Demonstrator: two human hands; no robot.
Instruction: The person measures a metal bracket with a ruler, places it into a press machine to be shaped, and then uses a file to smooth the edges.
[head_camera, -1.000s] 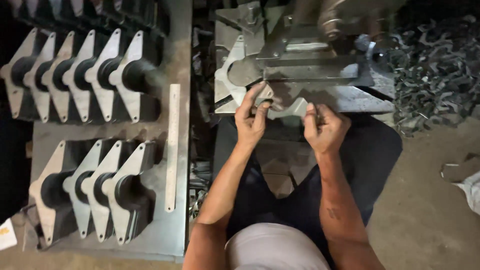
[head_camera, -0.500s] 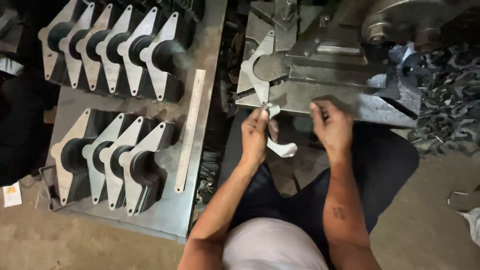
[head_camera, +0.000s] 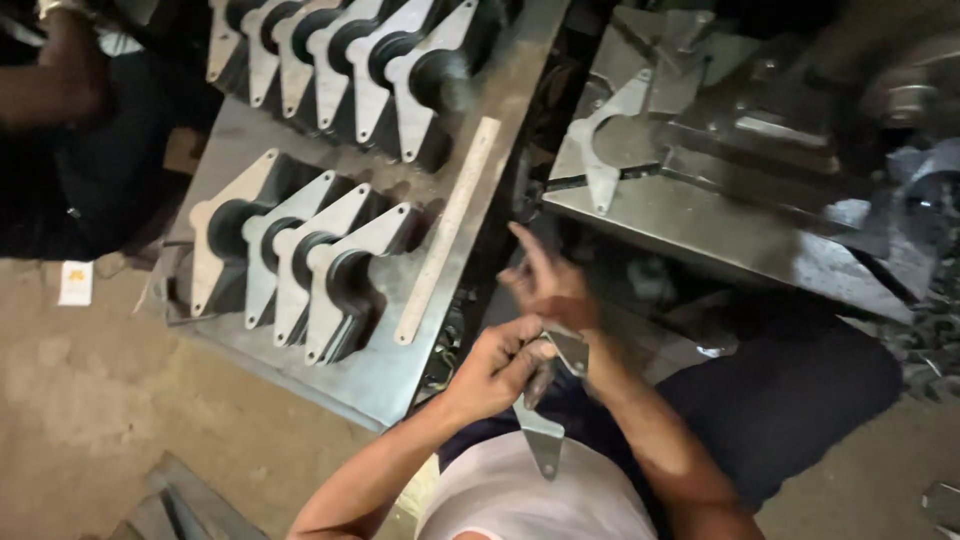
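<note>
Head view: a flat metal bracket (head_camera: 545, 432) is gripped by the left hand (head_camera: 497, 365) near the lap – the right hand (head_camera: 548, 285) is held just above it, fingers loosely spread, beside stacked brackets (head_camera: 300, 265) at left.

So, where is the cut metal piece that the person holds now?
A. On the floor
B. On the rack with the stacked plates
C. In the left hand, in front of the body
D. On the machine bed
C: the left hand grips the metal piece above the lap, with the right hand at its top end, away from the machine and the stacked plates.
</note>
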